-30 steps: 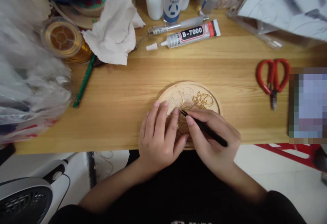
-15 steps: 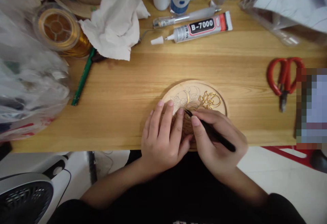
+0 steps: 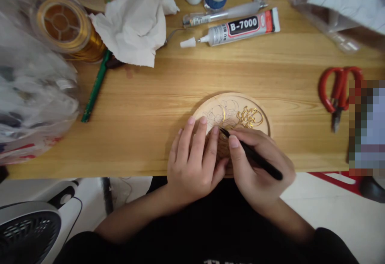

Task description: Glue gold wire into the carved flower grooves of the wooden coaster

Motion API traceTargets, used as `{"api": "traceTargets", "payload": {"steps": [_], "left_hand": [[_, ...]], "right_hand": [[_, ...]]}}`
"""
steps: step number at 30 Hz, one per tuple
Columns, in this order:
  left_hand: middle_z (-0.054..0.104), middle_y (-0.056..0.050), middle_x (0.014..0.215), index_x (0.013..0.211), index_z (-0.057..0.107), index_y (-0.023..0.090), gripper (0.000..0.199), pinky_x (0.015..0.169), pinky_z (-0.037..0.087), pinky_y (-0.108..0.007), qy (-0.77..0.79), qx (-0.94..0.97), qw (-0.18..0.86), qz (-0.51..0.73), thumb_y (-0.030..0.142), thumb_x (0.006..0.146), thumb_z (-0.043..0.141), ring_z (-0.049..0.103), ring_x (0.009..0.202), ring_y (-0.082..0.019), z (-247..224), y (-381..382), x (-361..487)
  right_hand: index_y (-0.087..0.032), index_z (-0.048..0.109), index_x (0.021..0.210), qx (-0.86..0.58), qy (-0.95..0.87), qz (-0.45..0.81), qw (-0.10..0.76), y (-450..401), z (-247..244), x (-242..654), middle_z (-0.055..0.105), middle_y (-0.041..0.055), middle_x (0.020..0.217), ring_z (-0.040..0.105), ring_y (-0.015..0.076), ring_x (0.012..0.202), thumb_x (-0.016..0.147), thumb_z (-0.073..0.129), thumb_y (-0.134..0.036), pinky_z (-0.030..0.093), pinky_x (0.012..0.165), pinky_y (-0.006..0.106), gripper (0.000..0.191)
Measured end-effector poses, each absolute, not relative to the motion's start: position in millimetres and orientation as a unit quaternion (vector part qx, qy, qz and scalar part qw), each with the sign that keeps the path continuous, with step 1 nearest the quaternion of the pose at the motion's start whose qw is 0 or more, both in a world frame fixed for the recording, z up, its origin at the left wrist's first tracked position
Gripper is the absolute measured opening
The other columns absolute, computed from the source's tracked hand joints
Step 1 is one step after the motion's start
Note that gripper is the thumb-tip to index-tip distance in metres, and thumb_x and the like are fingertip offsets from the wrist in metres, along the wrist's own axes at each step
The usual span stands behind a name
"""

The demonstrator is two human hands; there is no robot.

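A round wooden plate (image 3: 266, 121) lies at the table's near edge, its face drawn with thin outlines. Bent gold wire (image 3: 250, 116) forms a pattern on its right part, and a short gold curve sits near the middle. My left hand (image 3: 192, 159) rests over the plate's left side, fingers stretched out and a little apart. Between the thumb and fingers of my right hand (image 3: 258, 159) are black tweezers (image 3: 261, 161). Their tips meet the plate beside my left index fingertip; whether they grip anything there is too small to tell. Both hands cover the plate's lower part.
A B-7000 glue tube (image 3: 240, 28) and a pen (image 3: 222, 14) lie at the back. Red-handled pliers (image 3: 338, 91) are at right. On the left are a gold wire spool (image 3: 64, 25), crumpled tissue (image 3: 135, 23), a green pencil (image 3: 95, 89) and a plastic bag (image 3: 33, 91).
The view has shifted slightly, so the back objects appear a little higher. Both hands and the tweezers keep nearly the same position on the plate.
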State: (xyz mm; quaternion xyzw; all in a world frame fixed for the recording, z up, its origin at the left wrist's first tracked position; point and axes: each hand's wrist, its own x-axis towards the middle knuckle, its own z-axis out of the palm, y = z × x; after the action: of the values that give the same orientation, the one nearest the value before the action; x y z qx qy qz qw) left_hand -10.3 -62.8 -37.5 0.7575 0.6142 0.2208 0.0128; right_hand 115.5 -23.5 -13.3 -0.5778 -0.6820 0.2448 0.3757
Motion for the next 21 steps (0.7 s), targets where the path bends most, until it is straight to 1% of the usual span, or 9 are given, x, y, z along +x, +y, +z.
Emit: {"api": "traceTargets", "payload": {"steps": [6, 11, 17, 21], "left_hand": [[0.061, -0.023, 0.130, 0.125, 0.062, 0.003, 0.052, 0.099, 0.048, -0.048, 0.613, 0.756, -0.001, 0.227, 0.041, 0.091, 0.054, 0.052, 0.127, -0.039, -38.0, -61.8, -9.8], [0.062, -0.022, 0.128, 0.122, 0.064, 0.003, 0.045, 0.097, 0.049, -0.048, 0.615, 0.753, -0.001, 0.234, 0.032, 0.090, 0.052, 0.054, 0.125, -0.039, -37.4, -61.0, -9.8], [0.063, -0.021, 0.127, 0.122, 0.064, 0.003, 0.045, 0.095, 0.050, -0.048, 0.615, 0.754, 0.001, 0.230, 0.035, 0.092, 0.051, 0.055, 0.124, -0.038, -36.4, -60.3, -10.5], [0.063, -0.022, 0.127, 0.121, 0.065, 0.003, 0.045, 0.096, 0.049, -0.048, 0.614, 0.755, 0.004, 0.233, 0.034, 0.092, 0.051, 0.055, 0.124, -0.039, -36.6, -60.3, -10.0]], "right_hand": [[-0.019, 0.065, 0.097, -0.553, -0.747, 0.191, 0.316, -24.1, -7.0, 113.8, 0.074, 0.0053, 0.093, 0.070, 0.0172, 0.082, 0.080, 0.069, -0.009, 0.057, 0.073, 0.031, 0.019], [-0.015, 0.065, 0.099, -0.533, -0.775, 0.176, 0.290, -23.0, -5.1, 117.0, 0.074, 0.0075, 0.096, 0.071, 0.0181, 0.090, 0.081, 0.068, -0.009, 0.057, 0.078, 0.031, 0.019], [-0.015, 0.065, 0.098, -0.505, -0.804, 0.159, 0.272, -18.8, -4.2, 120.5, 0.075, 0.0082, 0.094, 0.072, 0.0204, 0.092, 0.080, 0.068, -0.006, 0.059, 0.079, 0.032, 0.020], [-0.015, 0.064, 0.098, -0.498, -0.813, 0.148, 0.263, -17.4, -4.2, 120.7, 0.075, 0.0083, 0.095, 0.072, 0.0196, 0.089, 0.081, 0.068, -0.007, 0.059, 0.078, 0.031, 0.019]]}}
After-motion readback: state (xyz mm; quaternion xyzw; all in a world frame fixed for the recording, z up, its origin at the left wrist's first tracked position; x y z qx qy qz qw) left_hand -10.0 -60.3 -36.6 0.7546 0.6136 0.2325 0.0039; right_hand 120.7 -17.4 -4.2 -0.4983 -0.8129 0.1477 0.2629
